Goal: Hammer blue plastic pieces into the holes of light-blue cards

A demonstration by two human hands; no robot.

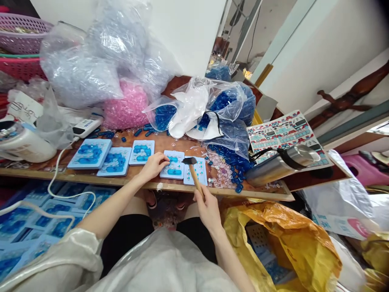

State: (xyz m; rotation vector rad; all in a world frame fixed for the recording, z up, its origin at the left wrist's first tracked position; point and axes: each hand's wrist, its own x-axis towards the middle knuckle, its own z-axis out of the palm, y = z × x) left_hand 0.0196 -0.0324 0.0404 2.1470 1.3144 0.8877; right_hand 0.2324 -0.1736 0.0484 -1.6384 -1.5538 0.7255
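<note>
My right hand [207, 206] is wrapped round the wooden handle of a small hammer [193, 176]. The hammer's dark head hovers over or rests on the top edge of a light blue plastic panel [201, 170]; I cannot tell which. Left of it lies another blue panel [174, 175] with darker blue translucent pieces on it. My left hand [154, 165] is at that panel's left edge, fingers pinched together; anything between the fingertips is too small to make out. Three similar panels, one of them a blue panel [142, 153], lie farther left.
Loose blue pieces [238, 172] and small clear rings [223, 170] lie right of the panels. A steel flask [279, 164] stands tilted at the table's right end. Plastic bags [88, 69] fill the back. A yellow sack [282, 239] sits below right; finished-looking panels [57, 219] are stacked below left.
</note>
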